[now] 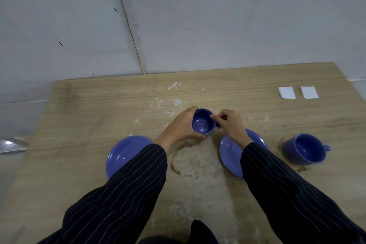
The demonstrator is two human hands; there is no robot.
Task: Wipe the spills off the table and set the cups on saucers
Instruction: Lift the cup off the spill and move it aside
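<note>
My left hand [183, 125] is wrapped around the left side of a blue cup [203, 123], thumb at the near base, fingers curled behind the far wall. My right hand [230, 125] pinches the cup's right rim with thumb and forefinger; its handle is mostly hidden behind that hand, only a dark sliver shows. I can't tell whether the cup's base is on the table [83, 109] or just off it, since the hands cover it.

2 blue saucers: the left saucer [123, 152] is half covered by my left sleeve [126, 190], the right saucer [230, 151] is crossed by my right sleeve [293, 194], so neither shows its full rim. The held cup sits between them, toward the far side, on neither.

The second cup [306, 148] stands upright on the bare table to the right of the right saucer, handle pointing right, a brown spill [302, 169] beside its base.

A brown ring stain [176, 166] lies between the saucers. White flecks [174, 103] are scattered beyond the held cup; what they are is unclear.

2 folded white napkins [286, 92] [309, 92] lie side by side at far right, apart.

No readable writing or brand anywhere.
</note>
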